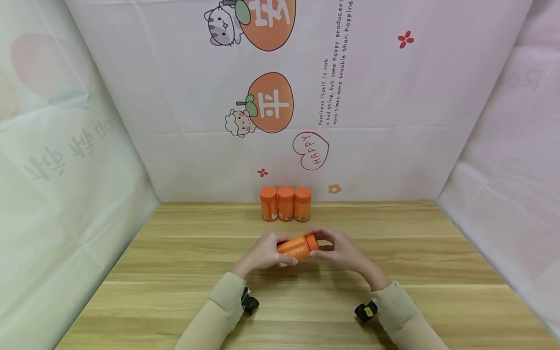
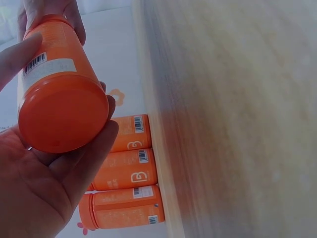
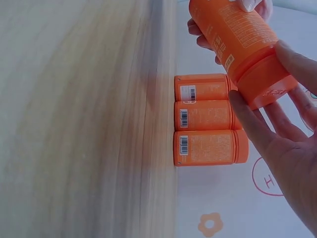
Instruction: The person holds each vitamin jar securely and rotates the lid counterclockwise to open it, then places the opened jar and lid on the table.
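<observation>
An orange bottle (image 1: 295, 249) with an orange screw cap (image 1: 311, 242) is held in the air, tilted, its cap end toward the right. My left hand (image 1: 266, 252) grips the bottle's body near the base, thumb on one side and fingers round the other. In the left wrist view the round base of the bottle (image 2: 64, 114) faces the camera, with a barcode label above it. My right hand (image 1: 339, 249) holds the cap between thumb and fingers. In the right wrist view the cap (image 3: 265, 82) appears closed on the bottle.
Three matching orange bottles (image 1: 286, 204) stand upright in a touching row at the back of the wooden table (image 1: 197, 272), close to the white printed backdrop (image 1: 197, 160). White cloth walls (image 1: 503, 146) rise at both sides. Each wrist wears a small black camera (image 1: 250, 302).
</observation>
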Action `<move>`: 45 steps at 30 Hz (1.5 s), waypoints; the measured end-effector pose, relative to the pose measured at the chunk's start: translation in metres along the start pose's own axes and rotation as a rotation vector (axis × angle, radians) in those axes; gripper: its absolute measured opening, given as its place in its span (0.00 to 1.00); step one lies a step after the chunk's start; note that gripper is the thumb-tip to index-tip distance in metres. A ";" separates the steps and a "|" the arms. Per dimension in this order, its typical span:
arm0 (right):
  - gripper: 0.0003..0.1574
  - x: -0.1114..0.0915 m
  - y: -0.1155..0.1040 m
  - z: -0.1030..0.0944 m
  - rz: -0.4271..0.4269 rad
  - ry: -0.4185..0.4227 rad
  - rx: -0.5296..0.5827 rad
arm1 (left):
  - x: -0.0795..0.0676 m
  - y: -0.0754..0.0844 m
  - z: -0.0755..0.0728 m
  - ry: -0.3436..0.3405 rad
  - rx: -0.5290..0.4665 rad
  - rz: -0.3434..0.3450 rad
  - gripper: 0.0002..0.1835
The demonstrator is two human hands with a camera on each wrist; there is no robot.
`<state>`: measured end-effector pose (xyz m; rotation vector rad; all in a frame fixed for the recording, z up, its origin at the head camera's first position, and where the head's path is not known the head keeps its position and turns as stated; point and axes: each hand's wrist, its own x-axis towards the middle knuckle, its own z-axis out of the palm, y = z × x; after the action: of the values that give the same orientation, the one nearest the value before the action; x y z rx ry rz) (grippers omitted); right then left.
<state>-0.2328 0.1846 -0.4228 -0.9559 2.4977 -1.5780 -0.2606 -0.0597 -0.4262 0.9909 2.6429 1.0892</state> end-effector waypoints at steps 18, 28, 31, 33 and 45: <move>0.20 0.001 -0.004 0.001 0.114 0.069 -0.028 | 0.001 0.000 0.003 0.009 0.040 -0.008 0.29; 0.23 0.007 -0.001 0.004 0.181 0.118 -0.080 | 0.002 0.002 0.004 0.031 0.068 -0.004 0.28; 0.24 0.008 0.000 0.004 0.199 0.130 -0.091 | 0.003 0.003 0.004 0.039 0.078 -0.002 0.28; 0.24 0.009 0.001 0.004 0.214 0.133 -0.091 | 0.003 0.004 0.004 0.045 0.088 -0.003 0.28; 0.31 0.008 0.000 0.006 0.330 0.113 -0.018 | 0.004 0.005 0.005 0.078 0.125 -0.017 0.28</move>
<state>-0.2376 0.1759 -0.4235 -0.4333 2.5776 -1.5415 -0.2591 -0.0516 -0.4261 0.9639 2.8072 0.9898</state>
